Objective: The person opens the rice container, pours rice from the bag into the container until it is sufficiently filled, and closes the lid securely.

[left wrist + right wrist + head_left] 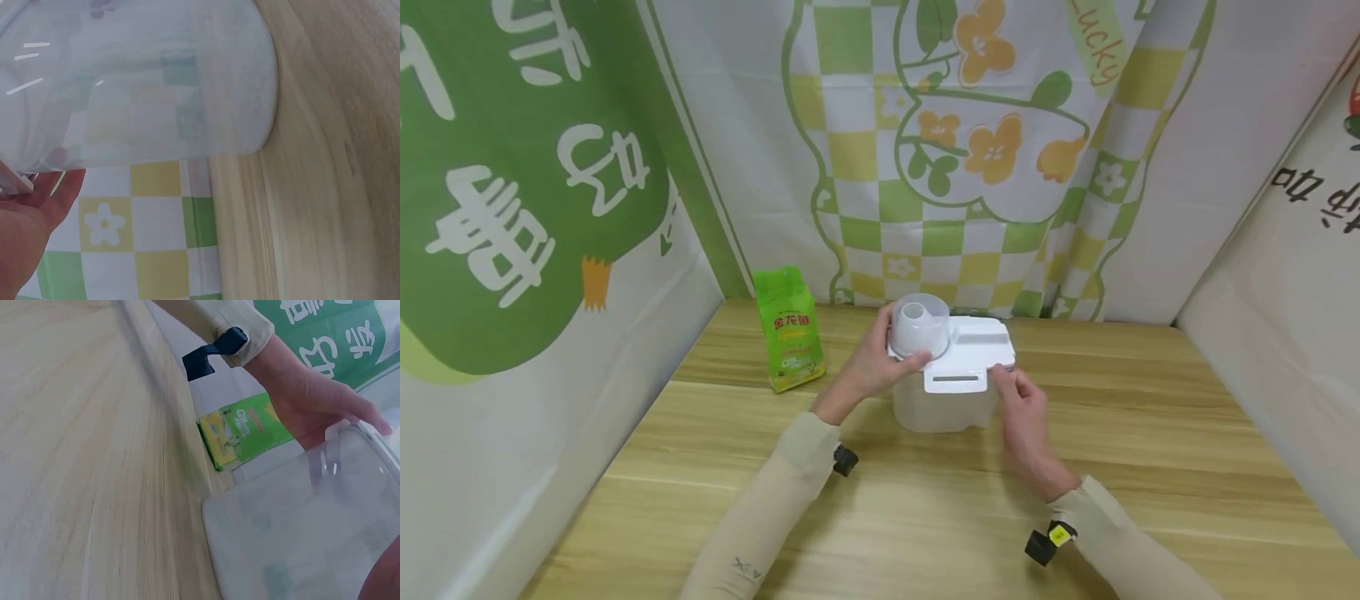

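Note:
A translucent plastic storage container (pixel 943 411) stands upright on the table, covered by a white lid (pixel 973 354) with a front latch flap (pixel 956 382). On the lid's left end sits a clear round cup (pixel 934 310). My left hand (pixel 874 364) grips that end, thumb over the lid edge by the cup; in the left wrist view the fingers (pixel 65 187) reach behind the container. At the lid's front right corner, my right hand (pixel 1024 412) pinches the edge with curled fingers. Only a blurred sliver of the right hand (pixel 384 578) shows in the right wrist view.
Left of the container, a green and yellow food bag (pixel 790 333) stands upright. The wooden table (pixel 925 508) runs back to a checkered, flowered cloth (pixel 940 242). White and green hangings (pixel 625 350) close in the left side; another cloth (pixel 1285 333) hangs at right.

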